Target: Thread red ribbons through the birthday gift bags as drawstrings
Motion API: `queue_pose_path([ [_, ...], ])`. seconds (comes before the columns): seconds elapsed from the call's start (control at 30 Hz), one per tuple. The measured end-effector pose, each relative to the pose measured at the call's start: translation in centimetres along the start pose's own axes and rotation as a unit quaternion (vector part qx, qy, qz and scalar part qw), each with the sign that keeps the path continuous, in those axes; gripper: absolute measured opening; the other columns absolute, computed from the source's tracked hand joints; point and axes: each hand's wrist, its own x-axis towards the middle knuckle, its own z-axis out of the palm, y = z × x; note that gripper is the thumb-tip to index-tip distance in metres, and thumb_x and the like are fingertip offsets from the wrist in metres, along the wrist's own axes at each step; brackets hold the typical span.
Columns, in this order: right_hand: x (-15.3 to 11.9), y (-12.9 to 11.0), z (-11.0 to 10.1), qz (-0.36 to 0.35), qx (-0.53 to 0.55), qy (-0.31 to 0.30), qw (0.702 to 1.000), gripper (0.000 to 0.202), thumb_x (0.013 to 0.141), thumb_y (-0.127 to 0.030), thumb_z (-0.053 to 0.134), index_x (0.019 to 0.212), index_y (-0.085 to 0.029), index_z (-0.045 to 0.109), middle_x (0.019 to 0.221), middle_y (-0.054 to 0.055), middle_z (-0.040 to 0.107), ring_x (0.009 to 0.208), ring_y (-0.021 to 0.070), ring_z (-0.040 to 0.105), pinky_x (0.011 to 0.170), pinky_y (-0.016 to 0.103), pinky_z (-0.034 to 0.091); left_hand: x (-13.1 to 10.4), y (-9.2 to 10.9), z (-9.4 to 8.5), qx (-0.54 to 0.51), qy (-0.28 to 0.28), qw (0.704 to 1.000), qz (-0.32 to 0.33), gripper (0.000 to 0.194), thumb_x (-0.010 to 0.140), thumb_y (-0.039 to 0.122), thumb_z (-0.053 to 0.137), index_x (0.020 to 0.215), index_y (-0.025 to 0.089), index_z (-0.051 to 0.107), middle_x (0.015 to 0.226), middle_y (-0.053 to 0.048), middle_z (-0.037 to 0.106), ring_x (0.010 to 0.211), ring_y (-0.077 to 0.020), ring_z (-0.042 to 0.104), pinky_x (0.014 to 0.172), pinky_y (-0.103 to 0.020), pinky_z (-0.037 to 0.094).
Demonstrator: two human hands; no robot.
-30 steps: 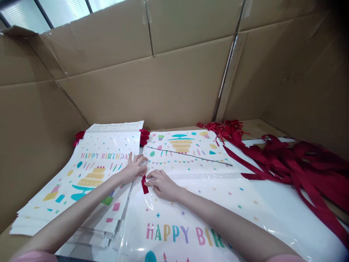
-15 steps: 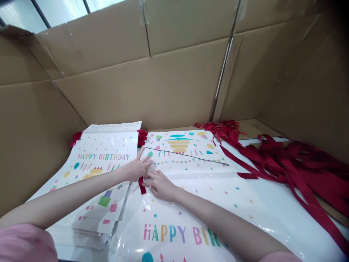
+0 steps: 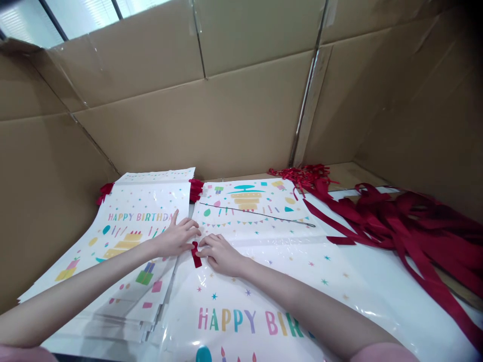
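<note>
A large white plastic sheet printed with "HAPPY BIRTHDAY", stars and cakes lies in front of me, its far part folded over. At its left edge is a short red ribbon piece. My right hand rests on the sheet, thumb and fingers closed at the ribbon. My left hand is just left of it, fingers apart, little finger raised, thumb tip near the ribbon's upper end. Across the folded part lies a thin dark rod with a looped right end.
A stack of similar printed sheets lies at left, red ribbon bunches by its top corners. Long red ribbons are heaped at right, thin red strips behind. Tall cardboard walls close off the back and sides.
My left hand has drawn back leftward and slightly down from the sheet's edge, uncovering the ribbon's upper end. My right hand stays at the ribbon. The view has shifted slightly.
</note>
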Motion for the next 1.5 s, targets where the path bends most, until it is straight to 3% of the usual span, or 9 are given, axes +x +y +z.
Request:
queue_pose_path([
  [0.13, 0.1, -0.1, -0.1, 0.006, 0.005, -0.006, 1.000, 0.036, 0.077, -0.005, 0.048, 0.101, -0.023, 0.067, 0.106, 0.006, 0.057, 0.104, 0.0201, 0.045, 0.086, 0.034, 0.033, -1.6, 1.7, 0.7, -0.068, -0.017, 0.998, -0.009, 0.055, 0.083, 0.037, 0.052, 0.134, 0.029, 0.035, 0.127, -0.007, 0.049, 0.121, -0.0279, 0.039, 0.105, -0.061, -0.003],
  [0.27, 0.1, -0.1, -0.2, 0.012, 0.003, -0.009, 1.000, 0.037, 0.076, -0.004, 0.049, 0.103, -0.023, 0.067, 0.105, 0.007, 0.056, 0.105, 0.0206, 0.045, 0.087, 0.035, 0.034, -2.1, 2.6, 1.8, -0.102, -0.032, 0.994, -0.037, 0.075, 0.083, 0.052, 0.049, 0.145, 0.028, 0.016, 0.139, -0.011, 0.039, 0.128, -0.0328, 0.030, 0.104, -0.063, -0.002],
  [0.4, 0.1, -0.1, 0.0, 0.009, -0.004, -0.003, 1.000, 0.037, 0.076, -0.005, 0.049, 0.102, -0.023, 0.068, 0.103, 0.007, 0.057, 0.104, 0.0206, 0.045, 0.086, 0.035, 0.035, -1.9, 2.7, 2.6, -0.112, -0.033, 0.991, -0.066, 0.077, 0.084, 0.055, 0.046, 0.146, 0.030, 0.008, 0.141, -0.011, 0.037, 0.131, -0.0344, 0.025, 0.102, -0.066, -0.004],
  [0.63, -0.6, 0.5, -0.7, -0.029, 0.009, -0.015, 0.999, 0.041, 0.080, -0.008, 0.045, 0.113, -0.023, 0.063, 0.115, 0.006, 0.059, 0.108, 0.0178, 0.050, 0.092, 0.033, 0.038, -1.6, 3.5, 3.0, -0.144, -0.038, 0.980, -0.131, 0.080, 0.079, 0.046, 0.055, 0.145, 0.031, 0.011, 0.135, -0.010, 0.039, 0.125, -0.0334, 0.033, 0.098, -0.070, -0.001],
  [0.77, -4.5, 1.5, -3.6, -0.028, -0.014, -0.051, 0.998, 0.041, 0.090, -0.022, 0.041, 0.129, -0.022, 0.051, 0.135, 0.008, 0.047, 0.123, 0.0188, 0.042, 0.104, 0.037, 0.029, -1.3, 3.6, 3.0, -0.123, -0.063, 0.979, -0.151, 0.080, 0.079, 0.051, 0.051, 0.145, 0.029, 0.011, 0.133, -0.011, 0.041, 0.125, -0.0346, 0.031, 0.099, -0.068, 0.001],
  [1.0, -15.9, 2.7, -10.9, 0.121, -0.064, -0.103, 0.985, 0.048, 0.096, -0.041, 0.028, 0.143, -0.032, 0.026, 0.150, -0.001, 0.022, 0.138, 0.0199, 0.019, 0.113, 0.043, 0.012, -1.0, 3.2, 3.1, -0.120, -0.070, 0.980, -0.140, 0.074, 0.079, 0.049, 0.049, 0.144, 0.029, 0.019, 0.133, -0.012, 0.040, 0.124, -0.0336, 0.033, 0.100, -0.067, 0.000],
  [1.23, -22.6, 3.2, -13.3, 0.254, -0.122, -0.071, 0.957, 0.053, 0.094, -0.050, 0.027, 0.144, -0.034, 0.022, 0.151, 0.000, 0.019, 0.139, 0.0246, 0.015, 0.111, 0.049, 0.012, -1.1, 3.0, 3.6, -0.111, -0.063, 0.981, -0.143, 0.070, 0.080, 0.052, 0.046, 0.143, 0.031, 0.022, 0.136, -0.011, 0.039, 0.125, -0.0327, 0.033, 0.101, -0.065, 0.001],
  [1.37, -23.8, 3.9, -14.7, 0.286, -0.128, -0.044, 0.949, 0.054, 0.092, -0.049, 0.033, 0.140, -0.027, 0.035, 0.146, 0.005, 0.031, 0.133, 0.0266, 0.029, 0.107, 0.045, 0.026, -1.0, 3.2, 3.4, -0.105, -0.073, 0.980, -0.149, 0.069, 0.080, 0.048, 0.047, 0.142, 0.031, 0.023, 0.138, -0.011, 0.037, 0.126, -0.0317, 0.032, 0.102, -0.064, 0.001],
  [1.5, -23.7, 6.2, -16.7, 0.281, -0.111, 0.012, 0.953, 0.038, 0.087, -0.037, 0.043, 0.114, -0.018, 0.062, 0.115, 0.011, 0.060, 0.106, 0.0245, 0.054, 0.091, 0.037, 0.042, -0.9, 3.5, 2.8, -0.102, -0.087, 0.979, -0.153, 0.069, 0.079, 0.046, 0.047, 0.142, 0.030, 0.024, 0.138, -0.011, 0.037, 0.126, -0.0333, 0.033, 0.102, -0.064, 0.003],
])
